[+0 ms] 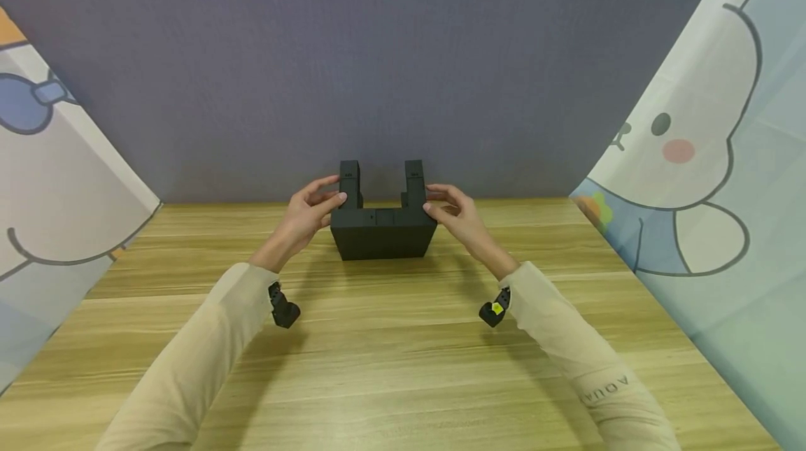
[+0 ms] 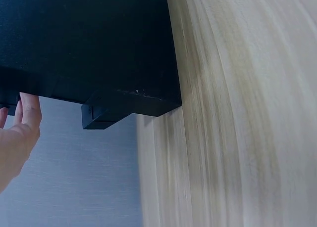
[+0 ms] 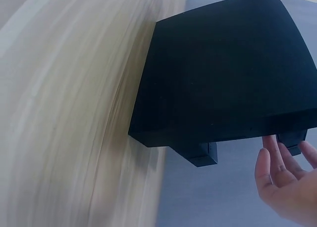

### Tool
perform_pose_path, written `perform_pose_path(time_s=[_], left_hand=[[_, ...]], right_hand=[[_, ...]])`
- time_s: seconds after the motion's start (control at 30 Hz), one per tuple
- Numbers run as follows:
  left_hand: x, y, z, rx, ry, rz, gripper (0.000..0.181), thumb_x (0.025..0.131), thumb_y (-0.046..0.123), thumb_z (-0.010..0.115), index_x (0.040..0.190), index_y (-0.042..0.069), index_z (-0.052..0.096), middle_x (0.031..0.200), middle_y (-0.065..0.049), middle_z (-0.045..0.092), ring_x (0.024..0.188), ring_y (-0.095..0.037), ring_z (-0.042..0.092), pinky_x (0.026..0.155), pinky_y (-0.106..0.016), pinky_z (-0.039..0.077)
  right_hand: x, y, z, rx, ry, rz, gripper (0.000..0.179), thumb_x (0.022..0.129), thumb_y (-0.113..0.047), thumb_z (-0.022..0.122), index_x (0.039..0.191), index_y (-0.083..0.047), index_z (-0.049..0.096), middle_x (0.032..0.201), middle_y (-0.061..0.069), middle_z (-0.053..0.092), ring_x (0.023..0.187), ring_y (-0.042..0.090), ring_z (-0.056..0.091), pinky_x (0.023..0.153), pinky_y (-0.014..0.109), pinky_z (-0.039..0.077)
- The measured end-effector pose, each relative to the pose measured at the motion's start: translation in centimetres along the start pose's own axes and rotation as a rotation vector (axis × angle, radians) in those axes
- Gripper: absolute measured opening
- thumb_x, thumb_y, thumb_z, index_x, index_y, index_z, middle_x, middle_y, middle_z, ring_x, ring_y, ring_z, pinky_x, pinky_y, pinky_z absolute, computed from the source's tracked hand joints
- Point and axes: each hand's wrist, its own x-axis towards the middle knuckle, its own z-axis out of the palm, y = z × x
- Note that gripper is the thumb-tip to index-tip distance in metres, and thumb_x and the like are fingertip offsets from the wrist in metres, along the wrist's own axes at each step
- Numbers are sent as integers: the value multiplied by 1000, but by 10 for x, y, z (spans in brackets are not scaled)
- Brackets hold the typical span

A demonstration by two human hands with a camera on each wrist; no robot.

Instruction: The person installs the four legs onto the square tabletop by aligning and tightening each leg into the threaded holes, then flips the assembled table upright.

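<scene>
A black U-shaped stand [image 1: 384,241] rests on the wooden table, near its back edge. From its broad flat front, two blocky arms point toward the grey panel, with a gap between them. My left hand [image 1: 307,210] grips the left side, thumb on the upper corner and fingers along the outer side of the arm. Opposite it, my right hand [image 1: 461,215] holds the right side the same way, its thumb at the top corner. In the right wrist view, the fingers [image 3: 277,167] reach behind the flat front panel [image 3: 223,73], beside one arm.
A grey fabric panel [image 1: 378,66] rises behind the table [image 1: 390,367]. Cartoon-printed curtains flank it: one curtain [image 1: 69,178] on the left, another curtain [image 1: 699,136] on the right. Both wrists carry a small black camera mount below the cream sleeves [image 1: 208,339].
</scene>
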Motion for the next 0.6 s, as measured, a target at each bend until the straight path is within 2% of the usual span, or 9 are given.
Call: perform_pose_path(time_s=[0.1,0.27,0.43,0.6], left_hand=[[1,0,0,-12,-6,-1,58,86,27,63,138,23,39,142,-12,33,133,-26,31,108,-51,27],[2,0,0,-21,-11,-6,58,87,26,62,139,23,37,142,-12,32,134,-26,30,108,-51,25],[-4,8,3,-35,-9,-26,56,90,22,59,140,20,36,143,-13,31,135,-26,29,109,-50,25],[-6,12,5,-38,-11,-31,55,91,20,57,142,19,34,143,-15,30,136,-27,27,109,-50,23]], right_hand=[[-8,-8,0,-14,-29,-35,43,92,-11,55,132,-2,43,130,19,47,102,33,55,85,44,46],[-16,-17,1,-19,-61,-50,44,90,-6,55,132,1,43,134,18,43,109,40,51,87,41,46],[-19,-15,2,-14,-58,-65,42,88,-4,58,128,1,46,136,19,41,113,39,50,89,42,46],[-15,3,0,-1,-62,-115,41,85,-4,63,124,-3,51,136,18,41,114,32,52,89,38,47]])
